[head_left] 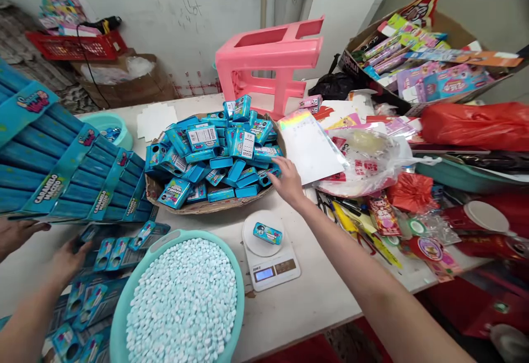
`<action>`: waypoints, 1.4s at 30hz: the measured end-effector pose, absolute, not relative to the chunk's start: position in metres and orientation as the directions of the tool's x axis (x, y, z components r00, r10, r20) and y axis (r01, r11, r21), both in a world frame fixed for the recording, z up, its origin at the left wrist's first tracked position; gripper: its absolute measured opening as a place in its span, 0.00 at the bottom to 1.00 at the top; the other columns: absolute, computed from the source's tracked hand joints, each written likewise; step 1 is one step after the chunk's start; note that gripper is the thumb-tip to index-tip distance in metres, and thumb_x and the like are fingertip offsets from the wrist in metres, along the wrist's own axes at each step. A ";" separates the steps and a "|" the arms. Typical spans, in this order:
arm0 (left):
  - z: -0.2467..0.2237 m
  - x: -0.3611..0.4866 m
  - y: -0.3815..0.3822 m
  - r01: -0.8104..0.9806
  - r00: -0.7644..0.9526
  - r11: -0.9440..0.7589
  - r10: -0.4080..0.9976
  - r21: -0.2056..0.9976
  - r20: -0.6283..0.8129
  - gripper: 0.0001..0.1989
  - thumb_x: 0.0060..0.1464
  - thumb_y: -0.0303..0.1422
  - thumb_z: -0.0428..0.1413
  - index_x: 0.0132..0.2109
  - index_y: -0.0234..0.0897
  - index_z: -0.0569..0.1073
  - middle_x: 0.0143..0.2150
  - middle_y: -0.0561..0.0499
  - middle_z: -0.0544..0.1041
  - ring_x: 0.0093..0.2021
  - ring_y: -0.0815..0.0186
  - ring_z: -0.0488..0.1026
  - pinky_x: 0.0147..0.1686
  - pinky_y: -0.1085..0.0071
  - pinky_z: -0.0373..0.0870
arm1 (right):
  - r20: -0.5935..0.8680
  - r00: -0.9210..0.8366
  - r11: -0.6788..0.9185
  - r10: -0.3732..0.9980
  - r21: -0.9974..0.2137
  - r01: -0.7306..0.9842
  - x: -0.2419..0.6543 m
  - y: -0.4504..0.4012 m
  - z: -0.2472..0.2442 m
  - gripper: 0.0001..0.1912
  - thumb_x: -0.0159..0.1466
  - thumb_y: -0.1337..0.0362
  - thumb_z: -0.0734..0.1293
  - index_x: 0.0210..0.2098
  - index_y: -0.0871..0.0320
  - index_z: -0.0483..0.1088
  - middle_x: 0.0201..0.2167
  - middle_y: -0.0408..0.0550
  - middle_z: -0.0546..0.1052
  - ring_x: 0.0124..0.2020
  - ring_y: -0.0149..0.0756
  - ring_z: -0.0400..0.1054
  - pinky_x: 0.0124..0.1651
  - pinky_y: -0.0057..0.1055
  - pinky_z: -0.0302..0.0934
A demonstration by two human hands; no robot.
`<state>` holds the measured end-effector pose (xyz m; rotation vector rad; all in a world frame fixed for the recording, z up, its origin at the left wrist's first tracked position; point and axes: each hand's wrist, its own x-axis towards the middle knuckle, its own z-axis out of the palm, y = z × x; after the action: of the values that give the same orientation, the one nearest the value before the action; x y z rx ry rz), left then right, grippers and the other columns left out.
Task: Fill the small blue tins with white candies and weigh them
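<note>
While the right hand (288,180) has its fingers at a blue CARAMELO candy box (263,178) on the right side of a heaped cardboard tray (223,207), the left hand (66,264) is blurred among more blue boxes (111,255) on the bench (306,302); whether either one is gripping, I cannot tell. Another person's hand (19,234) shows at the far left, near the lower edge of a large blue CARAMELO display (70,159). Between the two forearms, a turquoise basin (239,297) holds mint and white candies (182,297). Just beside it, a single candy box (268,234) lies on a digital scale (273,261).
</note>
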<state>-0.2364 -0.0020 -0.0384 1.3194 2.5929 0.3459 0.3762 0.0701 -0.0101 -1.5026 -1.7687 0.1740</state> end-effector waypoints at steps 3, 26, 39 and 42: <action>-0.037 -0.227 -0.003 0.798 -0.583 0.591 0.806 0.118 -0.096 0.21 0.40 0.52 0.51 0.36 0.42 0.66 0.34 0.50 0.76 0.47 0.51 0.72 0.43 0.49 0.68 | 0.268 -0.148 0.247 0.952 -0.387 0.888 0.379 0.125 -0.011 0.34 0.54 0.64 0.71 0.57 0.65 0.60 0.57 0.62 0.65 0.59 0.53 0.57 0.59 0.49 0.53; -0.060 0.044 -0.149 0.813 -0.281 0.362 0.930 0.457 -0.237 0.15 0.55 0.45 0.48 0.36 0.38 0.71 0.36 0.48 0.75 0.35 0.59 0.70 0.33 0.68 0.64 | -0.075 0.544 -0.305 0.836 -0.887 0.347 0.444 -0.141 -0.051 0.23 0.50 0.52 0.72 0.39 0.60 0.69 0.33 0.48 0.76 0.32 0.37 0.68 0.38 0.36 0.64; -0.037 0.029 -0.133 -0.807 -0.077 0.385 0.683 0.447 -0.727 0.10 0.59 0.33 0.46 0.30 0.35 0.64 0.23 0.54 0.65 0.15 0.75 0.58 0.11 0.81 0.53 | 0.443 0.528 -0.163 0.725 -0.633 0.756 0.412 -0.198 -0.067 0.48 0.47 0.54 0.76 0.61 0.49 0.51 0.60 0.63 0.58 0.62 0.60 0.52 0.59 0.60 0.53; -0.038 0.035 -0.134 -0.875 -0.070 0.333 0.631 0.352 -0.773 0.13 0.63 0.34 0.42 0.30 0.35 0.63 0.26 0.52 0.67 0.17 0.76 0.62 0.12 0.83 0.56 | 0.346 0.224 0.080 0.911 -0.681 0.728 0.373 -0.156 -0.052 0.37 0.54 0.56 0.72 0.59 0.51 0.56 0.57 0.57 0.64 0.60 0.53 0.56 0.59 0.56 0.54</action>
<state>0.0354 -0.1344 -0.0380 -0.2937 1.0544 1.2683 0.3730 -0.1558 -0.0518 -1.6876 -1.5456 0.2843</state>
